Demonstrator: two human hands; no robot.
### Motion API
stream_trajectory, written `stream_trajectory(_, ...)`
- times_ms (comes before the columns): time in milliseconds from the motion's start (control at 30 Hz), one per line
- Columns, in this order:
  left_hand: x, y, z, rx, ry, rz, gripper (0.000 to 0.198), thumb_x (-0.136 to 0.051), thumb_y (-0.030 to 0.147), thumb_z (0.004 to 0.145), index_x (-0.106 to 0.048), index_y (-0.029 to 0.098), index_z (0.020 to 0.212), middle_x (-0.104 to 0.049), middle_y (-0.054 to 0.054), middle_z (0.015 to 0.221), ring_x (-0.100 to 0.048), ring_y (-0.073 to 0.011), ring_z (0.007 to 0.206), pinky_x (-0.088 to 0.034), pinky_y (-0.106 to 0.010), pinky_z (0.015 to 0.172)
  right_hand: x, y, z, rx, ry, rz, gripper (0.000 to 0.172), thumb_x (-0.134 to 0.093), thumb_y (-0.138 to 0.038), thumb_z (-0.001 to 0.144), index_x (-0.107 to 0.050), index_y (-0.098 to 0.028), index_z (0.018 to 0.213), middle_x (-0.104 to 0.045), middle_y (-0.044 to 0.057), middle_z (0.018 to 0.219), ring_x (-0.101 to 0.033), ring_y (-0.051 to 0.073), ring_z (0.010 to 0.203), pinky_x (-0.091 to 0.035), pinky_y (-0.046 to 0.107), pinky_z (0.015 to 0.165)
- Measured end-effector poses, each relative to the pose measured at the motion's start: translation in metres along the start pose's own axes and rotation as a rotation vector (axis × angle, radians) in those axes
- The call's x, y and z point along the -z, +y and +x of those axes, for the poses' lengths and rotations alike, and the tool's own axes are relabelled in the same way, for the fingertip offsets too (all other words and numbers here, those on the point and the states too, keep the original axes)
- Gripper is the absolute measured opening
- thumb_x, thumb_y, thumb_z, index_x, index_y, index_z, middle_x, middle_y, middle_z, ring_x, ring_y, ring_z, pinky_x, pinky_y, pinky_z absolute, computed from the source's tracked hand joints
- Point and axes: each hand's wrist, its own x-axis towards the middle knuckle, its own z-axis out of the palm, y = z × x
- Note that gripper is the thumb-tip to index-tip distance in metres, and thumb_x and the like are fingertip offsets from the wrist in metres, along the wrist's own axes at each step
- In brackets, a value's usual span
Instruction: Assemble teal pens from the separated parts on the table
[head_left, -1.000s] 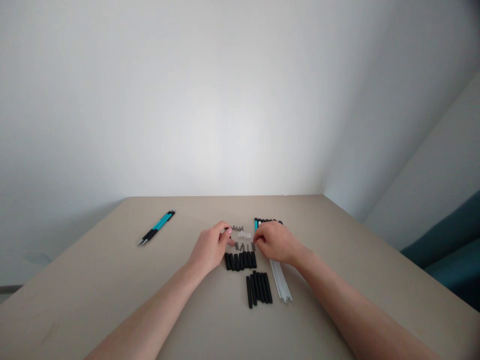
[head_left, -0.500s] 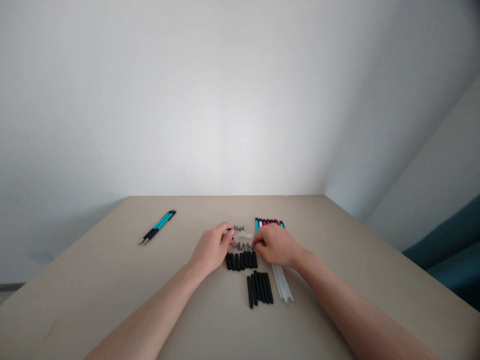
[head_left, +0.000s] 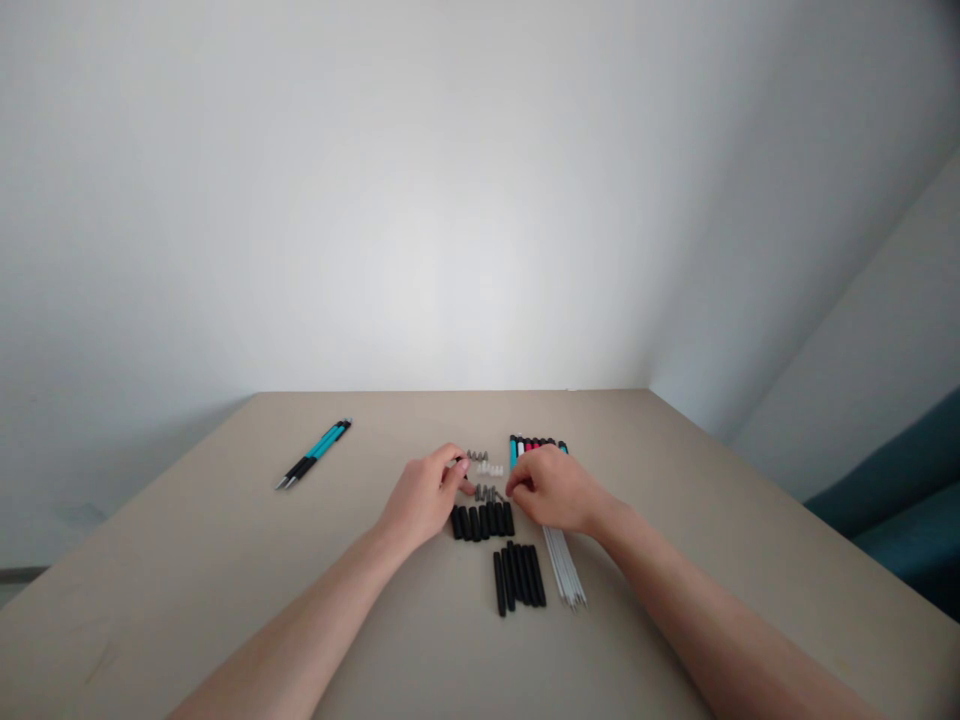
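My left hand (head_left: 429, 497) is closed, its thumb and fingers pinching a small black pen part (head_left: 459, 460) that is mostly covered. To its right, my right hand (head_left: 551, 488) has its fingertips pressed together at the end of a row of small metal pieces (head_left: 486, 494); anything in that pinch is hidden. Between the hands lie small clear plastic pieces (head_left: 491, 470), with grey metal pieces (head_left: 478, 456) behind them. Just nearer than the hands is a row of short black tubes (head_left: 482, 521).
Longer black tubes (head_left: 520, 575) and thin white refills (head_left: 566, 570) lie closer to me. Blue, white and pink pen barrels (head_left: 528, 445) are partly behind my right hand. Two blue-and-black pens (head_left: 315, 454) rest on the table (head_left: 225, 520) at left. A wall stands behind.
My right hand has shifted very slightly right, off the end of the small metal row. My left hand keeps its place and its pinch.
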Motion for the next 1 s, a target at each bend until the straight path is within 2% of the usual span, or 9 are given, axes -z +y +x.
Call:
stream_trajectory(200, 0.001, 0.0006, 0.0, -0.01, -0.011, -0.005, 0.021, -0.036, 0.035, 0.09, -0.053, 0.023, 0.085, -0.072, 0.002, 0.075, -0.057, -0.0111, 0.043, -0.04, -0.021, 0.049, -0.0001, -0.0001, -0.0005, 0.07, 0.038, 0.041, 0.032, -0.046, -0.01, 0.066, -0.075, -0.021, 0.075, -0.072, 0.002, 0.074, -0.064, 0.016, 0.072, -0.042, 0.023, 0.069)
stream_trajectory(600, 0.001, -0.0008, 0.0001, -0.017, -0.008, -0.014, 0.023, -0.037, 0.037, 0.089, -0.055, 0.022, 0.087, -0.072, 0.0, 0.076, -0.06, -0.013, 0.046, -0.041, -0.022, 0.05, -0.0017, 0.0015, -0.0017, 0.1, 0.051, -0.003, 0.037, -0.045, -0.012, 0.067, -0.075, -0.025, 0.085, -0.073, 0.002, 0.077, -0.063, 0.017, 0.074, -0.041, 0.024, 0.069)
stream_trajectory(900, 0.0005, -0.0021, -0.0003, -0.024, 0.003, -0.026, 0.021, -0.038, 0.036, 0.089, -0.054, 0.023, 0.086, -0.072, 0.0, 0.075, -0.057, -0.0124, 0.042, -0.039, -0.022, 0.048, -0.002, 0.001, -0.0015, 0.073, 0.045, -0.026, 0.037, -0.046, -0.014, 0.069, -0.074, -0.025, 0.091, -0.073, 0.003, 0.082, -0.064, 0.018, 0.077, -0.042, 0.025, 0.071)
stream_trajectory(1000, 0.0003, -0.0028, 0.0001, -0.03, 0.004, -0.031, 0.022, -0.039, 0.036, 0.088, -0.055, 0.022, 0.087, -0.072, 0.0, 0.074, -0.057, -0.012, 0.041, -0.039, -0.021, 0.047, -0.002, 0.0009, -0.0009, 0.051, 0.045, -0.027, 0.034, -0.047, -0.013, 0.069, -0.075, -0.023, 0.086, -0.073, 0.003, 0.081, -0.065, 0.019, 0.077, -0.042, 0.025, 0.071)
